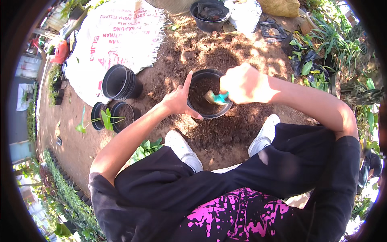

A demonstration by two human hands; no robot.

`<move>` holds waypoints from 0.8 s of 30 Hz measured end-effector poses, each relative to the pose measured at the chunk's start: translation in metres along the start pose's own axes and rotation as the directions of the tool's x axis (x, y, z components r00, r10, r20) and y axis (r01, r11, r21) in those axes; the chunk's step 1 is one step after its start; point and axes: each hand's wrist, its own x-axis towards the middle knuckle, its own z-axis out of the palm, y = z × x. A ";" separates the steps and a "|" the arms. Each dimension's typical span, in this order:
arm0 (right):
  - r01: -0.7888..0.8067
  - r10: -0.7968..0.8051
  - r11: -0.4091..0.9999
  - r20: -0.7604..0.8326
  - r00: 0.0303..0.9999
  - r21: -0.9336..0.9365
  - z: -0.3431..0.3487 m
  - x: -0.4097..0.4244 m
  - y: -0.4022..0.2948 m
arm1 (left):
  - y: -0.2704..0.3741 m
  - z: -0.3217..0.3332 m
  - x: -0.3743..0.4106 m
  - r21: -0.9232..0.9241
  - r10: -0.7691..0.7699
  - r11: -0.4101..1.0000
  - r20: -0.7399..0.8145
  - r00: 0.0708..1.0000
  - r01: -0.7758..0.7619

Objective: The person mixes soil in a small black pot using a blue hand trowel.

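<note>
A round black plastic pot [222, 113] stands on the soil before me, with dark soil inside. My left hand [179, 98] grips its left side, the index finger and thumb spread along the rim. In my right hand [246, 84] is a small hand trowel [218, 98] with turquoise on it. Its blade is down in the pot against the soil, and my fist hides most of the handle.
Left of the pot lie a stack of black pots [121, 83] and a soil-filled pot [123, 115] beside a leafy seedling [106, 119]. A white woven sack [127, 39] with printing spreads behind them. Farther back stands a black tub [210, 22]. Green plants [335, 45] line the right side.
</note>
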 end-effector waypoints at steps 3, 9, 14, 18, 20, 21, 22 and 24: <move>-0.089 0.087 0.991 -0.022 0.996 -0.104 -0.005 0.003 -0.002 | 0.005 -0.005 0.000 -0.010 0.007 1.000 0.020 1.000 -0.007; -0.042 0.043 0.998 0.027 0.999 -0.043 0.013 -0.006 -0.007 | 0.010 -0.009 -0.003 -0.019 -0.039 0.999 0.054 0.998 0.040; -0.064 0.059 0.985 -0.033 0.998 -0.159 -0.004 -0.003 -0.007 | 0.011 -0.007 -0.001 -0.067 0.016 0.998 0.020 1.000 -0.015; -0.100 0.102 0.995 0.132 0.986 -0.024 0.019 -0.004 -0.016 | 0.011 -0.011 -0.008 -0.010 -0.004 1.000 0.026 1.000 0.004; -0.111 0.105 0.993 0.135 0.985 0.035 0.001 -0.003 -0.016 | 0.008 -0.009 -0.004 -0.030 -0.018 0.999 0.053 0.998 0.020; -0.125 0.120 0.991 0.099 0.988 0.052 -0.010 0.001 -0.012 | 0.006 -0.011 -0.002 -0.034 -0.023 0.999 0.063 0.998 0.025; -0.182 0.175 0.983 0.156 0.972 0.030 -0.016 0.005 -0.009 | 0.005 -0.011 -0.002 -0.052 -0.012 0.999 0.066 0.998 0.016; -0.150 0.151 0.986 0.005 0.989 -0.078 0.008 -0.007 -0.003 | 0.009 -0.007 -0.001 -0.019 -0.007 1.000 0.041 0.999 0.008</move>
